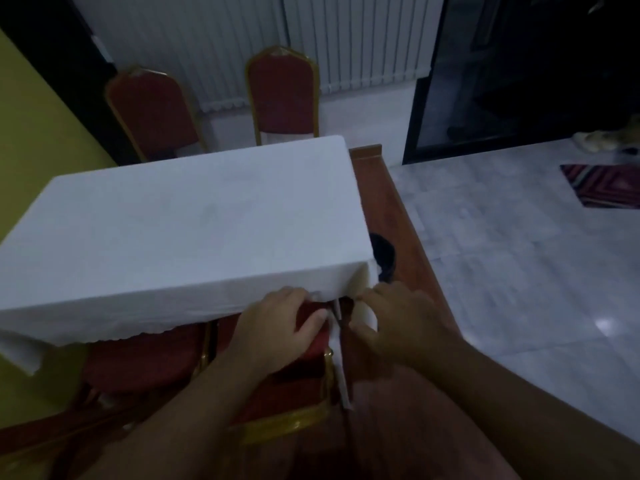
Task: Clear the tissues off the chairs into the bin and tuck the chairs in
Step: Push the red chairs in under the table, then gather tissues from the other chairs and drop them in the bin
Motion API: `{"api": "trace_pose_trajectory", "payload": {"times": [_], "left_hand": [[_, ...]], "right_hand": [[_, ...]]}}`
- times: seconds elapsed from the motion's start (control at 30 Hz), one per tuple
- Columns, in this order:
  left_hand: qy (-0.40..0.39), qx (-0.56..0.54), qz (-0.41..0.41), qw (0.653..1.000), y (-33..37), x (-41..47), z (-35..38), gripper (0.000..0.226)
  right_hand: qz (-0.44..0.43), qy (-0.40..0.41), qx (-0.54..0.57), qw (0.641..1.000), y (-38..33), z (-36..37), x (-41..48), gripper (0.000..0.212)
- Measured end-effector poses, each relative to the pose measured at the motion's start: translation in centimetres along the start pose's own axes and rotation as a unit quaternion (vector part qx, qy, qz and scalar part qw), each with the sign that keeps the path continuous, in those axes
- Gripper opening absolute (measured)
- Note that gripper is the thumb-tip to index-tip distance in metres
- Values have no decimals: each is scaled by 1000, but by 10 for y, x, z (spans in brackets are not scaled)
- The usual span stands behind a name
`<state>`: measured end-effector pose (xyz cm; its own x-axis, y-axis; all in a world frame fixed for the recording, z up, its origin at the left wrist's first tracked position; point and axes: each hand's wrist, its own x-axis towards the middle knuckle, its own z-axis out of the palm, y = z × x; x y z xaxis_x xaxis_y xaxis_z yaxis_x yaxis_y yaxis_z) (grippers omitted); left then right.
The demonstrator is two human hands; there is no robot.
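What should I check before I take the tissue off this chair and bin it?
1. Left hand on the near chair seat: ok.
2. Right hand by the tablecloth corner: ok.
3. Tissue held in either hand: cannot tell; something white hangs between them.
4. Bin within view past the table corner: ok.
5. Near chair tucked in: not ok, its seat and back stick out.
6. Tissues on the two far chairs: cannot tell, seats hidden.

Setting: dining or function room, dimly lit. Evidence: counter under a white tablecloth (194,230); red-upholstered banquet chairs with gold frames, two at the far side (282,95) (152,112); white vertical blinds (363,39); polished pale tiled floor (519,254); patterned mat (602,185).
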<state>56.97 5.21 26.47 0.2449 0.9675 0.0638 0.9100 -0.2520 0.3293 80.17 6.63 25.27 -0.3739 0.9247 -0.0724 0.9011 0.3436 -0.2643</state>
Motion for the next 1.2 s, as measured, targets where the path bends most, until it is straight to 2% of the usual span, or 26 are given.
{"api": "trace_pose_trajectory", "payload": {"times": [0.2, 0.37, 0.63, 0.9, 1.07, 1.2], "left_hand": [[50, -17, -31, 998, 110, 133, 24, 57], [67, -22, -43, 997, 141, 226, 37, 56], [64, -52, -125, 989, 128, 400, 61, 55], [79, -75, -168, 980, 117, 575, 63, 56], [109, -75, -262, 956, 79, 658, 55, 39], [133, -78, -335, 929, 43, 706, 40, 55]], "right_hand": [[63, 27, -6, 998, 155, -75, 40, 59], [87, 14, -8, 996, 234, -113, 106, 63], [67, 8, -16, 998, 325, -158, 241, 66], [36, 1, -4, 999, 409, -198, 392, 68], [-33, -9, -9, 999, 437, -218, 515, 70], [-109, -19, -7, 994, 435, -229, 612, 67]]}}
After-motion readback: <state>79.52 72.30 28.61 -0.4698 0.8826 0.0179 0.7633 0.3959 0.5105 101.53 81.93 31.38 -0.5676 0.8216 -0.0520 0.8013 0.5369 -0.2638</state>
